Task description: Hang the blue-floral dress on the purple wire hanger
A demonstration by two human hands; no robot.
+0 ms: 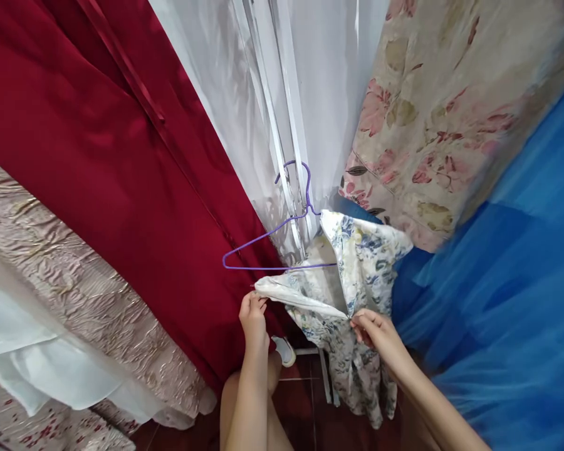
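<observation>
A white dress with a blue floral print (pixel 366 263) hangs by one shoulder from a purple hanger (pixel 263 237). The hanger's other arm is bare, and its hook is at the white vertical bars. My left hand (pixel 254 313) pinches the dress's loose shoulder edge, just below the hanger's bare end. With its fingertips, my right hand (pixel 373 329) grips the dress where the two sides of the opening meet. The opening spreads in a V between my hands, and the skirt falls below toward the floor.
A dark red satin gown (pixel 122 163) and a textured pink-beige gown (pixel 75 263) hang at left. White bars (pixel 286 94) stand before white fabric. Pink floral fabric (pixel 423 125) and blue tulle (pixel 507 313) fill the right. Below are a white shoe (pixel 284 352) and dark red floor tiles (pixel 301 407).
</observation>
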